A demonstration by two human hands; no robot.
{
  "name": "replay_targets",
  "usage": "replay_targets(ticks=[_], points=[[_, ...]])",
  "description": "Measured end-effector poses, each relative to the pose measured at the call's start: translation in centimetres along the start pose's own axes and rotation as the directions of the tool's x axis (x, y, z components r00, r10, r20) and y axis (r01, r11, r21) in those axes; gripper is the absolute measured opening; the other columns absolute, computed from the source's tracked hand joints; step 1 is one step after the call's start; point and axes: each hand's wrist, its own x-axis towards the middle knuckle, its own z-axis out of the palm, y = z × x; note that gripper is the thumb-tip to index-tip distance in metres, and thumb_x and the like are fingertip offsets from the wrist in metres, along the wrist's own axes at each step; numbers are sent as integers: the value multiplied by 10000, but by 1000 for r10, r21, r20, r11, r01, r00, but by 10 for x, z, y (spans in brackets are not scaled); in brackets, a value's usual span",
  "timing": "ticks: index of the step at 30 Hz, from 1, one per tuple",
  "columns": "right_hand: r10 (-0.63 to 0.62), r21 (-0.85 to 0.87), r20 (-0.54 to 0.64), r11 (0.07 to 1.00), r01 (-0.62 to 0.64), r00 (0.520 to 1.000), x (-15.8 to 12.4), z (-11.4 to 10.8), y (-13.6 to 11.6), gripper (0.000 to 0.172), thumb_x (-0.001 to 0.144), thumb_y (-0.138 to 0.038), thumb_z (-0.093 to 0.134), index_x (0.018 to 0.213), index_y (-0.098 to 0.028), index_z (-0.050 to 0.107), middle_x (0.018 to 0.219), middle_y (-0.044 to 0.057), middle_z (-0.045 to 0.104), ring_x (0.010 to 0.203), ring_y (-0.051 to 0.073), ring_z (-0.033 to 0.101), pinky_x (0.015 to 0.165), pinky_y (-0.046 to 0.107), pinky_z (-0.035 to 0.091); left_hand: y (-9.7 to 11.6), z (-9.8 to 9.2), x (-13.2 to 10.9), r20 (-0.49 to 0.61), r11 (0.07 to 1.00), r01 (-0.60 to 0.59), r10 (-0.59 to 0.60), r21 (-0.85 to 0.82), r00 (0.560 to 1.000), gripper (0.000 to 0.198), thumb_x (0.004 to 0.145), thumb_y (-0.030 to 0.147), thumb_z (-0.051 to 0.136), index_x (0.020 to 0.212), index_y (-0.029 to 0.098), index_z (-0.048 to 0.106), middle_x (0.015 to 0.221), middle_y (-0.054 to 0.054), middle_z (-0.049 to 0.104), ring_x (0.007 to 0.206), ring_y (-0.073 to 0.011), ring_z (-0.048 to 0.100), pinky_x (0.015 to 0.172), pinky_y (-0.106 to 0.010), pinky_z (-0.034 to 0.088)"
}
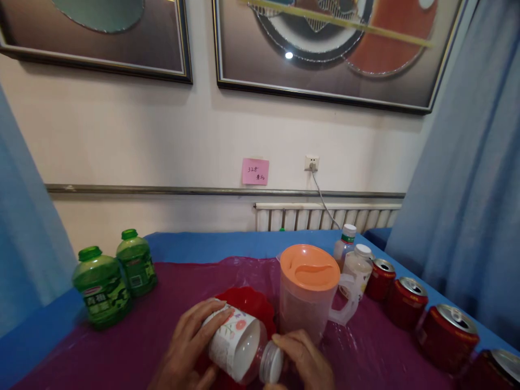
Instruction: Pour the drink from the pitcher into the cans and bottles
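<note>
A clear plastic bottle [249,346] with a floral label and a white cap [271,364] lies tilted on its side, its neck pointing right. My left hand [190,346] is wrapped round the labelled body. The fingers of my right hand [304,357] pinch the cap at the neck. Beneath and behind the bottle is a red dish with a scalloped rim [247,298], partly hidden by the bottle and my left hand. Just beyond my right hand stands a translucent pitcher [303,311] with an orange lid [311,266].
Two green bottles [101,287] stand at the left. Right of the pitcher are two white-capped bottles [357,268]. Several red cans [449,336] line the right edge. A purple plastic sheet [174,292] covers part of the blue table [182,246]. Blue curtains [467,189] hang at the sides.
</note>
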Motion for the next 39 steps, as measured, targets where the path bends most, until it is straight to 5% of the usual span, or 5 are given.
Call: replay_targets(ticks=[6, 39], points=[[7, 34, -25, 999, -6, 1000, 9, -3, -9, 490, 909, -568, 628, 1282, -252, 585, 911, 57, 672, 663, 180, 664, 511, 237, 533, 8, -1, 3, 6, 997, 72, -72, -35, 997, 542, 795, 239, 640, 1328, 327, 600, 1368, -65, 634, 1260, -304, 571, 1068, -462, 504], [-115, -77, -88, 991, 108, 989, 22, -11, -18, 424, 997, -533, 521, 1252, -196, 561, 950, 76, 660, 794, 184, 704, 652, 244, 606, 14, -4, 7, 52, 998, 46, -43, -52, 998, 541, 811, 186, 639, 1327, 320, 549, 1333, -46, 611, 1249, -266, 543, 1076, -422, 483]])
